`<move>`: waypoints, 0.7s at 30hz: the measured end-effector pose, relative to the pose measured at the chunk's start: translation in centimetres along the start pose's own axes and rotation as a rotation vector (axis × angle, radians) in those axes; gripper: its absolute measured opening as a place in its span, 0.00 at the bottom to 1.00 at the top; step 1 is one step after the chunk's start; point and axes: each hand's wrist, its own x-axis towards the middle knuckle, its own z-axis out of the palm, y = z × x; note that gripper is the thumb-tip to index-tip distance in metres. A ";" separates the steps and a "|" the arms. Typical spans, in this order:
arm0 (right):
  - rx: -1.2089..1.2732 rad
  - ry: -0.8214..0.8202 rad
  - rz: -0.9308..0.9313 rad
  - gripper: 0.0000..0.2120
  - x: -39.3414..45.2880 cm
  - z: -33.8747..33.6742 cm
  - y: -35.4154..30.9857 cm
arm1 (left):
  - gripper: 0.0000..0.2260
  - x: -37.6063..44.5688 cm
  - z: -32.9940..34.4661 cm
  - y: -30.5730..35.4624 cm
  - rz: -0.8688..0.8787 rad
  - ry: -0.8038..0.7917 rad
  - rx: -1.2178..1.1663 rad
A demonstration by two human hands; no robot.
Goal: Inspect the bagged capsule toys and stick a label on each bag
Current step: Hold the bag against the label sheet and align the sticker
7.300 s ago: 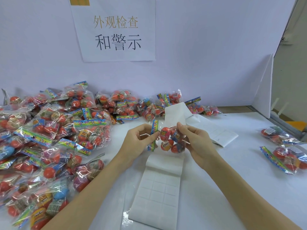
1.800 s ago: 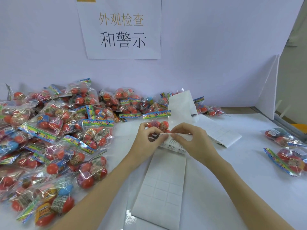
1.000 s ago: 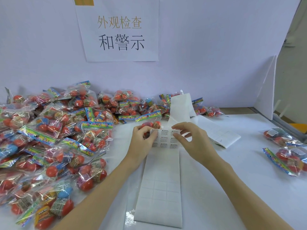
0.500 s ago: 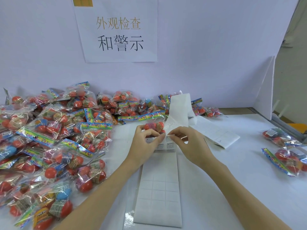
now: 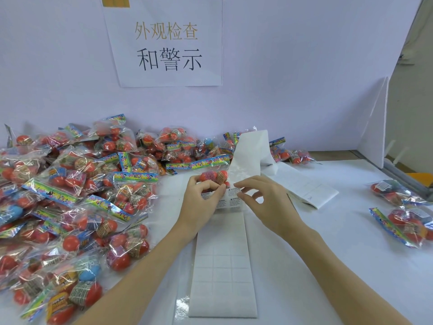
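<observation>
A clear bag of red capsule toys (image 5: 212, 176) with a colourful header lies on the white table (image 5: 328, 242) just behind my hands. In front of it a white label strip (image 5: 230, 200) bends upward, showing printed warning labels. My left hand (image 5: 201, 200) grips the strip's left side, thumb on its face. My right hand (image 5: 262, 198) pinches a label at the strip's upper right edge between index finger and thumb. The strip's bare backing (image 5: 222, 266) runs toward me, and its far end (image 5: 250, 151) stands up behind the bag.
A big pile of bagged capsule toys (image 5: 77, 195) fills the left side and runs along the back wall. Two bags (image 5: 403, 219) lie at the right edge. A folded white sheet (image 5: 309, 191) lies right of my hands. A sign (image 5: 167, 43) hangs on the wall.
The bag I held in both hands now lies on the table. Both hands took up the label strip, and my right fingers are picking at a label on its upper edge.
</observation>
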 end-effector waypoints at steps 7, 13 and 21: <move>-0.006 0.035 -0.044 0.09 -0.2 -0.1 -0.2 | 0.07 -0.1 -0.1 0.2 -0.010 0.005 0.029; 0.037 0.056 -0.068 0.06 -0.1 -0.1 -0.5 | 0.07 -0.1 -0.1 0.5 -0.022 0.014 0.019; 0.376 0.086 0.049 0.05 0.2 -0.3 -1.4 | 0.10 -0.2 -0.2 0.7 -0.026 0.035 -0.132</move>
